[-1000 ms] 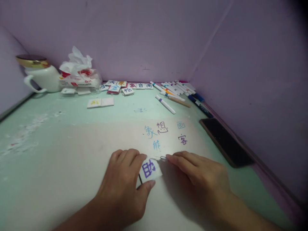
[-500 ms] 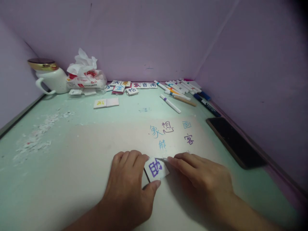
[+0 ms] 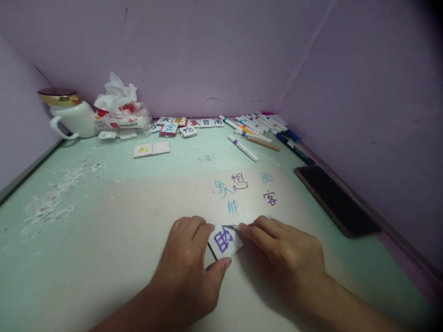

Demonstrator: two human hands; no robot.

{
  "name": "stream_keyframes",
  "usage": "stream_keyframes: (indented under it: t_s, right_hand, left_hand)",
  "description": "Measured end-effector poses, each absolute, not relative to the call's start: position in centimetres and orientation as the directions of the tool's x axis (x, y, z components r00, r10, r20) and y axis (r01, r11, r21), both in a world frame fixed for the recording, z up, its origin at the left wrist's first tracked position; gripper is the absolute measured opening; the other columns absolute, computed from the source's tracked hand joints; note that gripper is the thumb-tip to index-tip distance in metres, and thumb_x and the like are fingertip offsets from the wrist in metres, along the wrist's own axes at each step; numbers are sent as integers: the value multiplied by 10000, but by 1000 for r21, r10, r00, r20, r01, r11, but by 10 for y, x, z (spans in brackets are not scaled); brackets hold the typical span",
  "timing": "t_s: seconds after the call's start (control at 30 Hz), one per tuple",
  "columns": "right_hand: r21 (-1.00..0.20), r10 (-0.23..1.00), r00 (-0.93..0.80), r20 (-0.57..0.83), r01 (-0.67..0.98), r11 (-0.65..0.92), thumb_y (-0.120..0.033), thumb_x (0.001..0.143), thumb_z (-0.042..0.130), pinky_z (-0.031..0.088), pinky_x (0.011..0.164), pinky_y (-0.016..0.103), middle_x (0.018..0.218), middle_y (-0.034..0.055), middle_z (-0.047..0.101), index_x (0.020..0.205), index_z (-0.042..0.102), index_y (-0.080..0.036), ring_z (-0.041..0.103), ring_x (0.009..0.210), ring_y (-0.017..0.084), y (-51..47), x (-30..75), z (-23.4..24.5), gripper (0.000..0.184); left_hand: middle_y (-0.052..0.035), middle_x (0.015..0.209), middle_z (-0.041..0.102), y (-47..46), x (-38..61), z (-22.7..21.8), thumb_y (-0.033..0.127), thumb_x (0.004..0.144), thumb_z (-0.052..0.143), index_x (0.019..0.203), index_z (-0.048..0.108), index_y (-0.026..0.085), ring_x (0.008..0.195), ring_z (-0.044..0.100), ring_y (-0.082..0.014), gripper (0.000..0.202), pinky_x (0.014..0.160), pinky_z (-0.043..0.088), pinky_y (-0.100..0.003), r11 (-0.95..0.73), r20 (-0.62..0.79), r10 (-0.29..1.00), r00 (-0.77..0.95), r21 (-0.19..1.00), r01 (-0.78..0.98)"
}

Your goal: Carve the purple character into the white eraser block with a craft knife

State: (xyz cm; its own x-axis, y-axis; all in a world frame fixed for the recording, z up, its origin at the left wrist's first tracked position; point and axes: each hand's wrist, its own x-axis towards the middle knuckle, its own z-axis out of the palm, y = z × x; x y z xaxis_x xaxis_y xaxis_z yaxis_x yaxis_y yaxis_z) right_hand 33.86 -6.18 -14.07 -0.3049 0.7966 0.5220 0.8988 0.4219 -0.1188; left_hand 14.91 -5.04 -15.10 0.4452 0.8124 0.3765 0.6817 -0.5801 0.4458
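Note:
Between the thumb and fingers of my left hand (image 3: 192, 265) is a small white square card (image 3: 232, 249), held slanted by its edges. A thick purple character is written on its face, and a dark line runs along its lower left side. My right hand (image 3: 285, 253) is closed around a craft knife (image 3: 235, 227); just its slim metal tip shows, touching the card's top edge near the purple strokes. The knife's handle is hidden inside my fingers. Both hands are low over the pale middle of the table.
White scraps (image 3: 51, 198) are scattered at left. Behind stand a mug (image 3: 74, 120) and a tissue pack (image 3: 121, 117), with character cards (image 3: 169, 128) beside them. Markers (image 3: 243, 148) lie back right, a phone (image 3: 335, 200) at right. Coloured characters (image 3: 238, 182) mark the tabletop.
The knife tip has shifted slightly left along the card's top edge. My left hand keeps its hold on the card. The whole view has moved a little.

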Motion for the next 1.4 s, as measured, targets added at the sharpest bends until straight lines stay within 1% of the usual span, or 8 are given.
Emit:
stream_keyframes:
  t_s: [0.4,0.6,0.83,0.93,1.03,1.13,1.23,1.4]
  right_hand:
    - [-162,741,-323,589,851,499,-82,845,519,301,496,261,655,1,659,858,694,-149,533,555,121,-63,340,-151,188]
    - [-131,699,-328,636,846,516,-61,829,526,317,499,258,663,7,675,858,704,-132,543,571,124,-62,340,-154,194]
    - [-100,690,-304,658,872,479,-17,786,522,302,483,254,630,-13,668,816,720,-163,546,555,110,-59,338,-157,248]
    - [-130,700,-270,661,878,462,-38,798,528,281,465,242,605,-20,647,782,720,-190,539,551,99,-58,339,-158,245]
    - [-194,748,-283,601,856,479,-65,806,529,285,470,225,617,-7,632,799,718,-198,530,577,106,-58,343,-156,231]
    - [-248,808,-355,470,826,507,-41,783,504,334,517,223,711,26,659,919,712,-196,554,672,138,-58,350,-149,293]
    - [-231,842,-406,355,835,500,-15,766,488,351,536,222,785,35,674,1017,692,-239,578,727,152,-60,356,-142,393]
    - [-172,861,-419,287,862,477,-27,753,509,277,476,209,760,-8,655,1096,661,-318,552,560,98,-61,361,-137,475]
  left_hand:
    - [-117,924,555,-49,148,-153,229,729,635,900,517,155,865,522,-267,220,729,492,-447,-609,406,791,458,447,655]
    - [-105,886,562,-48,148,-152,237,722,651,905,538,143,840,527,-256,234,726,493,-443,-606,403,794,455,459,650]
    - [-90,849,573,-48,150,-150,255,707,672,871,548,142,827,536,-252,235,732,489,-435,-572,372,818,438,455,683]
    - [-68,814,572,-48,152,-148,264,692,689,855,538,150,797,535,-238,250,724,484,-431,-533,334,845,418,463,708]
    - [-48,792,569,-48,153,-145,267,682,698,832,522,167,780,537,-228,253,722,479,-430,-493,288,870,401,474,730]
    - [-45,790,569,-49,154,-143,258,682,695,820,516,171,782,541,-226,242,732,474,-434,-475,259,880,398,480,737]
    - [-47,797,569,-49,154,-143,262,682,693,824,519,170,786,539,-228,243,730,472,-435,-473,259,881,396,475,742]
    - [-46,800,564,-48,153,-144,264,698,672,831,517,174,783,529,-226,223,729,466,-435,-475,253,880,403,478,739]
